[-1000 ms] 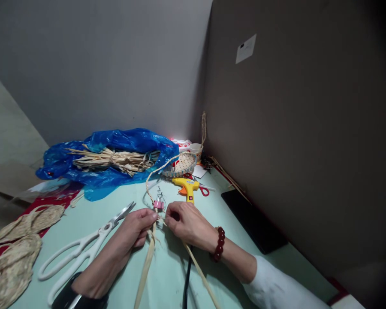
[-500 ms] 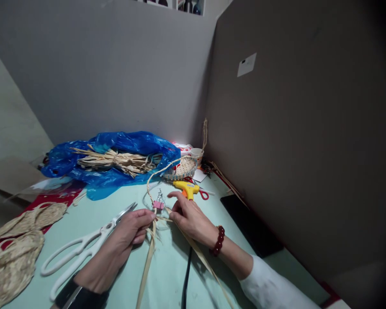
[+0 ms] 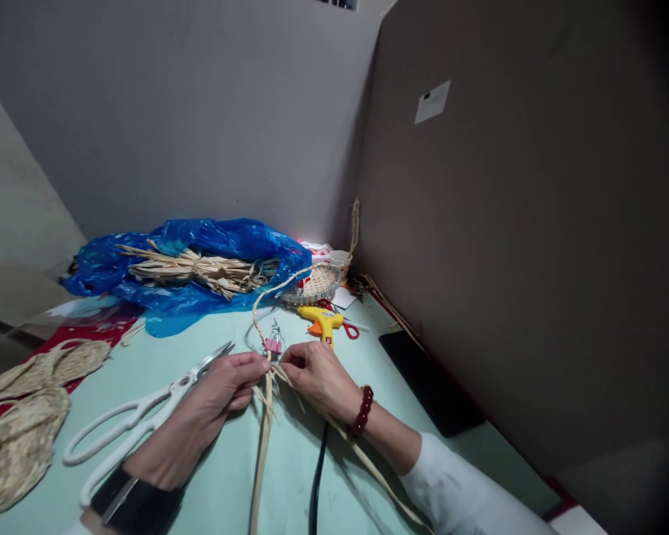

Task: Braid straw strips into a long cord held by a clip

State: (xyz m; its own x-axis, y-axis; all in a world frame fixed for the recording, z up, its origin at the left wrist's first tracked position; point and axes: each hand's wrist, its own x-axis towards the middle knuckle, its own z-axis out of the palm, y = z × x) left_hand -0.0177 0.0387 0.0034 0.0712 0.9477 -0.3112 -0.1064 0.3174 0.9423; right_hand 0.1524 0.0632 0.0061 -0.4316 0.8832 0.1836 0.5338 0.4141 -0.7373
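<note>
Between my two hands is a thin braid of pale dried straw [image 3: 256, 316], its finished length curving up and back toward the basket. My left hand [image 3: 235, 380] pinches the braid where the loose strands split. Opposite it, my right hand [image 3: 319, 377], wearing a dark red bead bracelet, has its fingers closed on the straw strands [image 3: 280, 374] at the same spot. One long flat strand [image 3: 261, 453] hangs toward me, and another runs under my right wrist. A pink binder clip [image 3: 273, 345] sits just beyond my fingertips at the braid.
White-handled scissors [image 3: 139, 416] lie beside my left forearm. A yellow glue gun [image 3: 323, 319], a shallow woven basket [image 3: 315, 286] and a blue plastic bag [image 3: 223, 234] with a straw bundle [image 3: 195, 269] are behind. Woven straw pieces [image 3: 25, 446] lie left, a black phone-like slab [image 3: 429, 383] right.
My right hand has moved left and its raised forefinger has come down, so its fingers now meet the strands close to my left hand. The view has shifted slightly.
</note>
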